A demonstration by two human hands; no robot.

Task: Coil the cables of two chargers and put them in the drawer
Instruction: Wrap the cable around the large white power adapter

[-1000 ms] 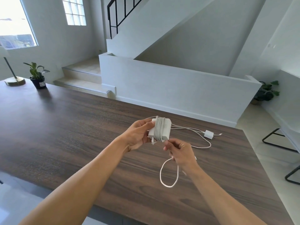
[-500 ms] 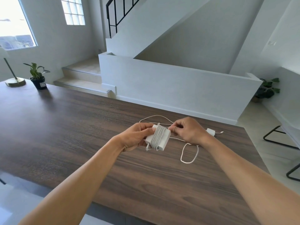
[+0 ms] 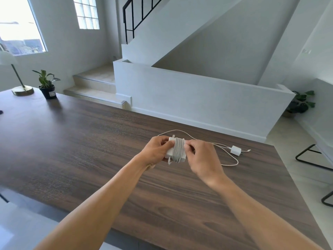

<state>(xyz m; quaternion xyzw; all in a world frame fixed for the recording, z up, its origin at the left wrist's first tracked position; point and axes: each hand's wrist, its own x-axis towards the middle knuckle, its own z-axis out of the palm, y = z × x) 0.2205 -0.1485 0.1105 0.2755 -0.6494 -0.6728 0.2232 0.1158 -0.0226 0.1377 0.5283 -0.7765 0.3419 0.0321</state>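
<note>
Above the dark wooden table [image 3: 90, 150], my left hand [image 3: 155, 150] holds a large white charger brick [image 3: 177, 150] by its left side. Its white cable is wound around the brick in several turns. My right hand [image 3: 201, 157] pinches the end of that cable against the brick's right edge. A second, small white charger [image 3: 236, 150] lies on the table to the right, with its thin white cable [image 3: 232, 163] lying loose in a curve around it. No drawer is in view.
A potted plant [image 3: 47, 87] and a lamp base [image 3: 22, 90] stand at the table's far left corner. The table's right edge runs close to the small charger. Black chair legs [image 3: 310, 159] stand on the floor to the right.
My right hand has carried the loose loop of cable around the brick, so the loop that hung below is now wound on. The brick has tilted flatter in my left hand.
</note>
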